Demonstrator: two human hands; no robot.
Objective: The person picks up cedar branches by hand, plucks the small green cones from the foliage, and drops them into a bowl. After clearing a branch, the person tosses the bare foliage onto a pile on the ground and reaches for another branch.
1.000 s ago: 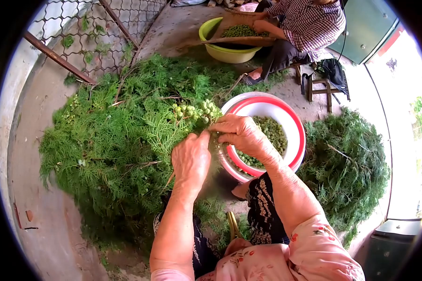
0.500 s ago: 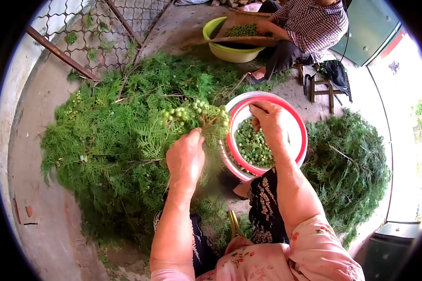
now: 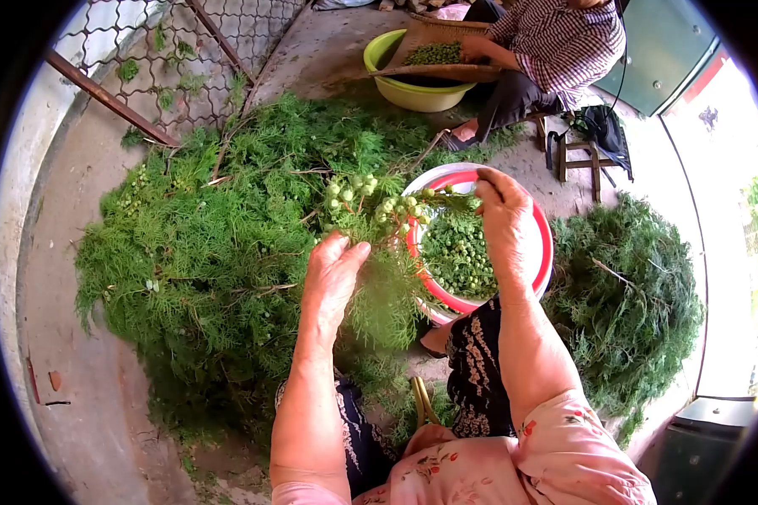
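My left hand is curled loosely round a leafy conifer branch bearing clusters of pale green cones. Foliage hides part of that grip. At the branch's right end, my right hand pinches its tip, thumb and fingers together. Both hands are raised, the right one over the red-rimmed basin. Inside the basin lie many loose green cones with bits of leaf. A paler container shows beneath its rim.
A large heap of cut conifer branches spreads on the left, and a smaller pile lies right. Ahead, another person sits by a yellow-green tub with a woven tray over it. A wooden stool stands nearby.
My right hand has risen slightly from over the basin and now pinches the branch tip. The branch has swung right, stretching between both hands; my left hand's grip looks looser.
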